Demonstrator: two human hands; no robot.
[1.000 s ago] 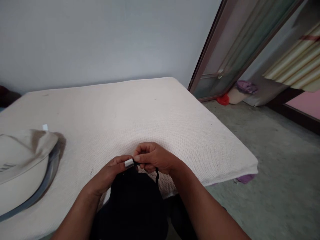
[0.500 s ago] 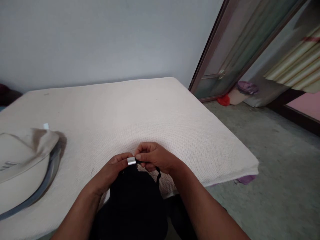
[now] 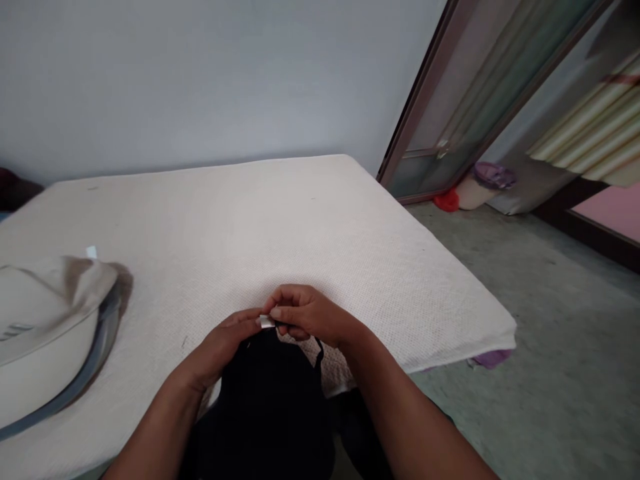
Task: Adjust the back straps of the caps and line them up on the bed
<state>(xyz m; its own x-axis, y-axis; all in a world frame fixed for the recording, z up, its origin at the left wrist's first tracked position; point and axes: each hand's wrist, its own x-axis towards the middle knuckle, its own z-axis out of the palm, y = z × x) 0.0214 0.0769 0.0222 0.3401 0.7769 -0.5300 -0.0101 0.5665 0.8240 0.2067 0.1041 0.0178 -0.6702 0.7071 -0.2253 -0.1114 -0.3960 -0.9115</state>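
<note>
Here, both hands [image 3: 280, 330] pinching tag [image 3: 266, 322], mattress edge [image 3: 450, 360]

We see the left hand [image 3: 220, 347] and right hand [image 3: 305, 317] meeting at the mattress's [image 3: 280, 227] near edge, pinching a small silver tab [image 3: 265, 322] atop a black garment [image 3: 273, 400]. A beige hat [image 3: 47, 333] lies toward the left edge.

Beige hat [image 3: 45, 333] at mattress [image 3: 280, 220] left edge; purple-topped container, maybe bucket [image 3: 483, 183], by sliding door [image 3: 465, 100].
</note>
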